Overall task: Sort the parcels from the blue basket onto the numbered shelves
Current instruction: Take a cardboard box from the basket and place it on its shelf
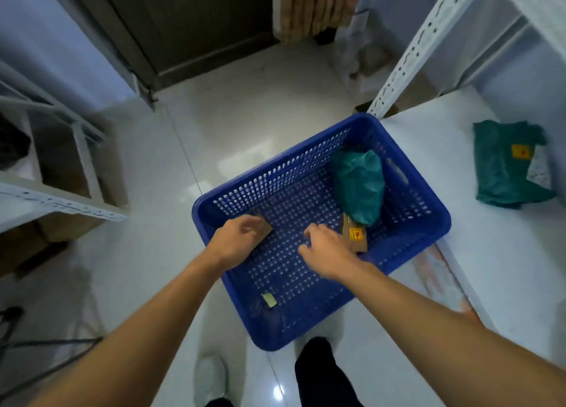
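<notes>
Blue perforated plastic basket (pixel 407 222) is sitting half on the white shelf board (pixel 428 137) at the right and half out over the pale tiled floor (pixel 239 124), probably so both arms can be reaching down into it while the person is standing close. The left hand (pixel 237 236) is curling over a small brown cardboard parcel (pixel 266 228) against the basket's left wall; its fingers are wrapping the near edge, so it looks to be closing on that parcel, though the view is not showing a firm hold. The right hand (pixel 326 247) is hovering with fingers loosely spread, holding nothing, just beside a flat brown cardboard parcel with a yellow sticker (pixel 355 235) that is lying on the basket floor. A crumpled green plastic mailer (pixel 360 186) is leaning in the far right corner, overlapping that flat parcel. Another green plastic mailer bearing a yellow label (pixel 508 164) is already lying on the shelf board, well apart from the basket, which suggests sorting is partly done. No shelf numbers are readable
</notes>
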